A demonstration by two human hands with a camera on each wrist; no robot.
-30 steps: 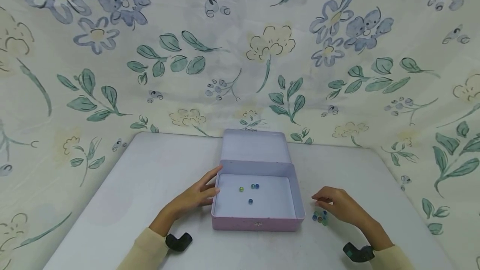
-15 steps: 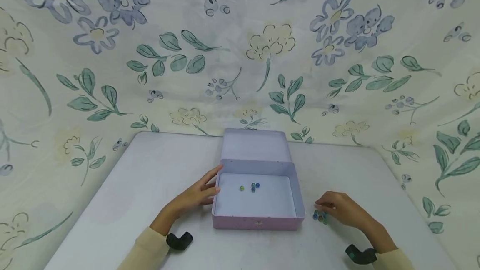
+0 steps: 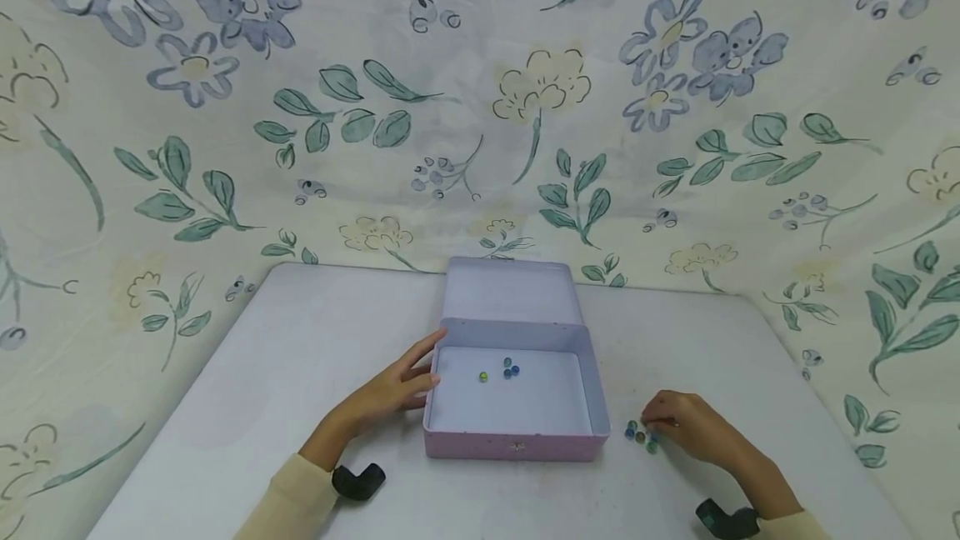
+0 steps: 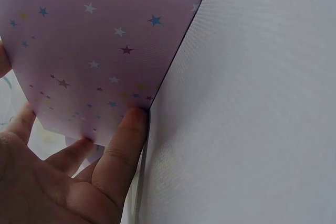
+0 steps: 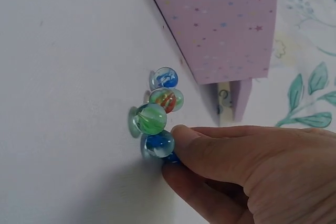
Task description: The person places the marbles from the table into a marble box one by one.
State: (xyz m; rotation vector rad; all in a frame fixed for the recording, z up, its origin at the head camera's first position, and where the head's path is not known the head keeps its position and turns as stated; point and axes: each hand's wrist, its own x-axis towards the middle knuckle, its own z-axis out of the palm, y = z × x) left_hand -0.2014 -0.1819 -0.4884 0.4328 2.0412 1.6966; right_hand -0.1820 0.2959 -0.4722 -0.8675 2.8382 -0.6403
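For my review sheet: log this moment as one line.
left hand: rests on tin side | right hand: pinching blue marble on table | tin open, marbles inside

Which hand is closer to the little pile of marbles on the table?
Right. The right hand touches the marbles on the table, fingertips on a blue one. The left hand rests against the box, on its far side.

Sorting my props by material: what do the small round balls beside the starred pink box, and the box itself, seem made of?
The small round balls look like glass marbles: clear, glossy, with coloured swirls inside. The starred pink box is probably thin metal or stiff card: thin straight walls, smooth printed sides, a small front clasp; the look leaves it open.
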